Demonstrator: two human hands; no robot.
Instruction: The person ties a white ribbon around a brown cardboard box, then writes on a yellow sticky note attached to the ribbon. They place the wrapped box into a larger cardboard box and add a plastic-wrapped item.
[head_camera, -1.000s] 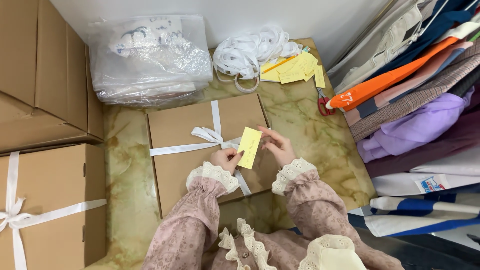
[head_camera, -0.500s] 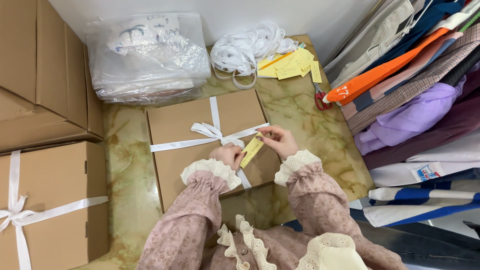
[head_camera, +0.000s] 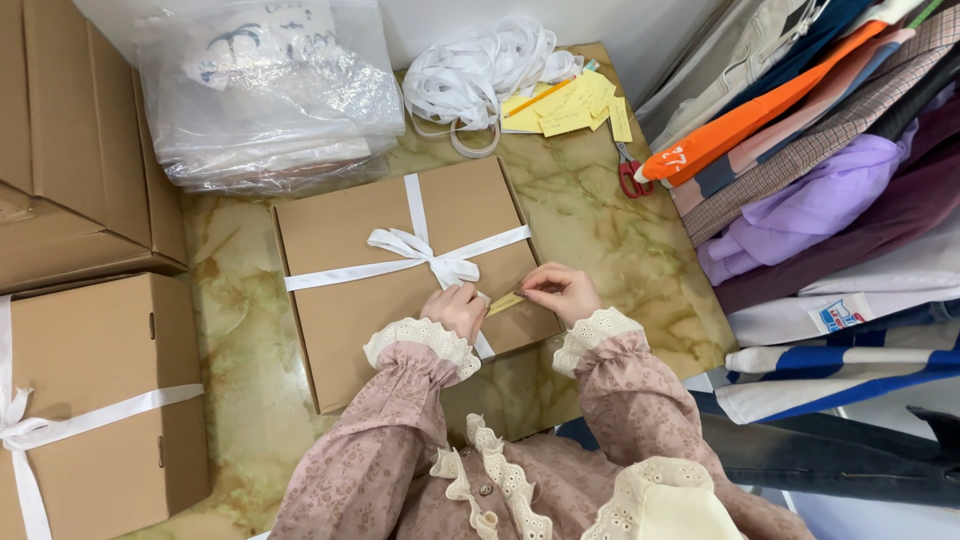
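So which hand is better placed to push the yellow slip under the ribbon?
Probably the right hand: it pinches the yellow slip by its outer end, pointing it at the white ribbon. The left hand rests on the ribbon, on the box.

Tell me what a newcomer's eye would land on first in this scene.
At the centre lies a flat brown cardboard box tied with a white ribbon bow, on a green marbled tabletop. At its near edge, the left hand rests on the ribbon while the right hand pinches a small yellow paper slip. To the right, a bright stack of folded clothes fills the frame's edge.
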